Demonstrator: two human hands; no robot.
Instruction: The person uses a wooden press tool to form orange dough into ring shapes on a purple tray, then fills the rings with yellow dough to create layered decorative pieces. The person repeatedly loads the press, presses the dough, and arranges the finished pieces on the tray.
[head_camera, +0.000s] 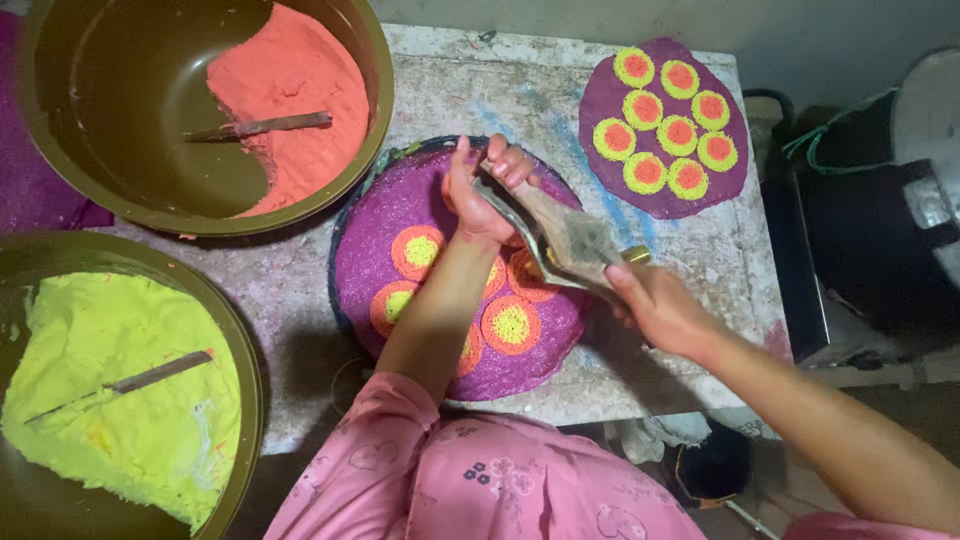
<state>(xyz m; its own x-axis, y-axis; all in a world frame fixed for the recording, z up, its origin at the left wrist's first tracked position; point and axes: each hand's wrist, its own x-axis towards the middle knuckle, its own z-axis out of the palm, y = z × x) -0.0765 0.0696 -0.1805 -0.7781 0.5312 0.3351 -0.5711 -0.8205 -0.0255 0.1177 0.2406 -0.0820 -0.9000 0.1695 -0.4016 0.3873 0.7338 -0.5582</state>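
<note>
here, left hand (480, 190): fingers pinch the scraper (565, 240) tip — over the purple disc (400, 215) at the table's (450, 80) middle
right hand (655, 310): grips the scraper's handle

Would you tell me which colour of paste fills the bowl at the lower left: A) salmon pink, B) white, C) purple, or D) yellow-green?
D: the lower-left bowl holds yellow-green paste with a flat tool lying on it; the salmon-pink paste is in the upper bowl.
</note>
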